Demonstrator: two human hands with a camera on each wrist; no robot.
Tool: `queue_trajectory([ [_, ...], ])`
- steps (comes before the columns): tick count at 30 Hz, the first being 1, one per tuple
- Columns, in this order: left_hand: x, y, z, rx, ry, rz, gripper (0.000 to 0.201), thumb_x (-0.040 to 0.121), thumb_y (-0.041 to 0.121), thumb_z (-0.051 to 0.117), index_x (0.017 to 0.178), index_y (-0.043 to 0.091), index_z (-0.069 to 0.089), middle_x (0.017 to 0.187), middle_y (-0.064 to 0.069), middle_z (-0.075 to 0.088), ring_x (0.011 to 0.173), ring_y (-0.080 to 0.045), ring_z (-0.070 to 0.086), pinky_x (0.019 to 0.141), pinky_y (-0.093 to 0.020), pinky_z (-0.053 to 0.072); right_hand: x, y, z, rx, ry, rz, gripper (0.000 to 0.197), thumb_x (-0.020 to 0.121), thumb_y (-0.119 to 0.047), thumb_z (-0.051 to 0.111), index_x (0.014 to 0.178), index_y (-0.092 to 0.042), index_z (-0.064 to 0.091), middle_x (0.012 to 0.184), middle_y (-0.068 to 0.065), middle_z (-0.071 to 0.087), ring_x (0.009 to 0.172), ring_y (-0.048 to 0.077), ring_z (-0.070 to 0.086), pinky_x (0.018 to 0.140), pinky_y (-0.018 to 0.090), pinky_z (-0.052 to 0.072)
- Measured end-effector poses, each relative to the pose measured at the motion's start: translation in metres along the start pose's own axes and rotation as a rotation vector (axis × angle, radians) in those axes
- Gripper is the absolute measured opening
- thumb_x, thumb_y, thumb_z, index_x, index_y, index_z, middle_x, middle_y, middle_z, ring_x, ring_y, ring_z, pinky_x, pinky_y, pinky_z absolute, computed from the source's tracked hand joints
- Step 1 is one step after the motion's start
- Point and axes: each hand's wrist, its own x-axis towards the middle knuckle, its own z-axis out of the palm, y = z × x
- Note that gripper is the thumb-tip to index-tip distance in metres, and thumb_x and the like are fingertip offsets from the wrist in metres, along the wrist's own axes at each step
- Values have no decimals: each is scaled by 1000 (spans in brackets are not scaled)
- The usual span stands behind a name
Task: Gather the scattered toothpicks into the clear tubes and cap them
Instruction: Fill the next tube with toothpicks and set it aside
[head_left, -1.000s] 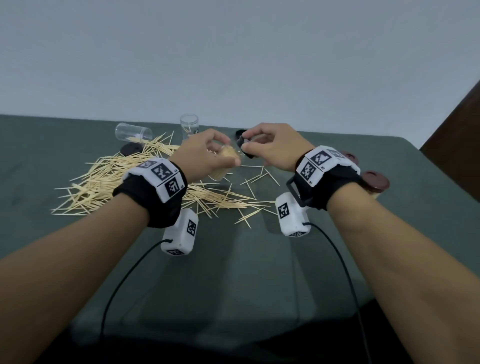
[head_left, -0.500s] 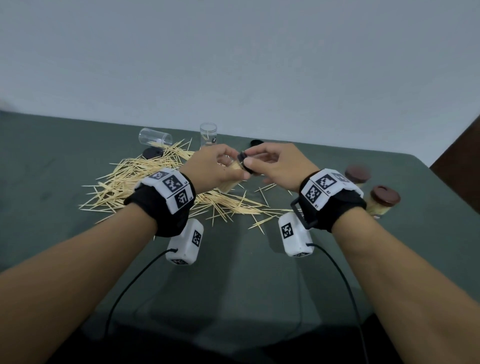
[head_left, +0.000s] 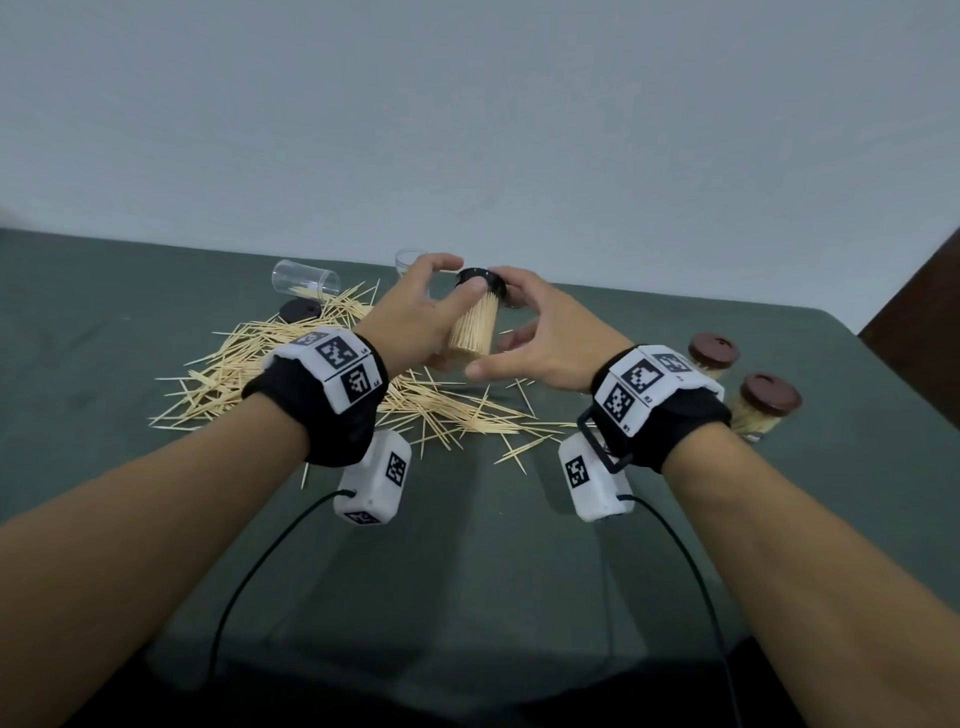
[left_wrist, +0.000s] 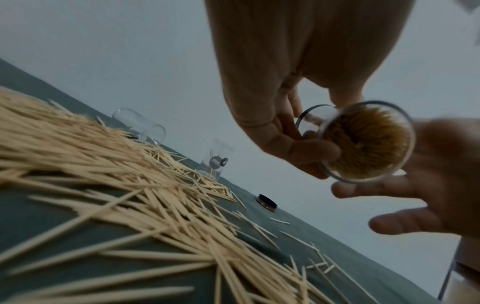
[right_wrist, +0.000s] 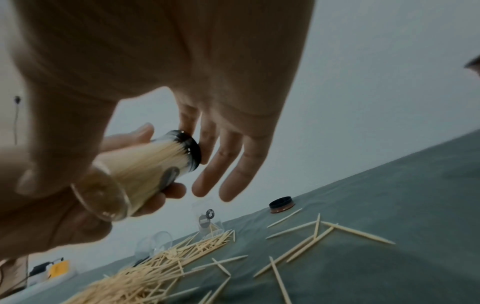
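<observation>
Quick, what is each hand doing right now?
Left hand: grips the full toothpick tube, which has a black cap on.
Right hand: fingers straight and spread beside the tube, gripping nothing.

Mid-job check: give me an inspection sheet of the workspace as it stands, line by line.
Surface: green table, toothpick pile spread left of centre, strays to the right.
Job's things: full tube with black cap on it, held in the air; empty tube on its side; upright tube with a few picks; two brown-capped tubes at right; loose caps by the pile and behind it.
Clutter: nothing seen.
Grippers: left hand grips the full tube; right hand has straight fingers, one touching the cap.
Cables: black wrist-camera leads run towards the body.
Surroundings: plain wall; dark panel at far right.
</observation>
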Motion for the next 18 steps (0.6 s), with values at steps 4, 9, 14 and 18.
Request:
queue_trajectory([
  [4, -4, 2, 0, -169, -82, -8, 44, 94, 40, 59, 130, 20, 44, 105, -11, 65, 67, -12, 67, 55, -30, 55, 0, 1, -5, -24, 23, -10, 93, 65, -29, 88, 141, -31, 34, 129, -16, 48, 86, 18, 71, 82, 32, 58],
  [9, -3, -4, -18, 87, -329, 84, 97, 64, 35, 84, 144, 28, 29, 139, 15, 44, 106, -6, 64, 82, -27, 56, -5, 4, -17, 9, -27, 11, 91, 64, -25, 89, 138, -31, 37, 134, -10, 49, 83, 6, 69, 72, 21, 49],
  [14, -4, -6, -15, 156, -312, 161, 101, 56, 37, 89, 139, 29, 31, 140, 9, 46, 99, -9, 65, 90, -31, 54, -8, 4, -20, -1, -40, 27, 92, 63, -22, 91, 139, -29, 38, 133, -12, 50, 79, 9, 71, 71, 21, 50],
  [18, -5, -9, -12, 157, -303, 177, 90, 63, 25, 90, 131, 28, 33, 139, 6, 46, 84, -9, 66, 86, -31, 56, -7, 3, -20, -59, -45, 26, 89, 62, -25, 91, 134, -31, 40, 130, -15, 52, 70, 7, 65, 65, 18, 47],
])
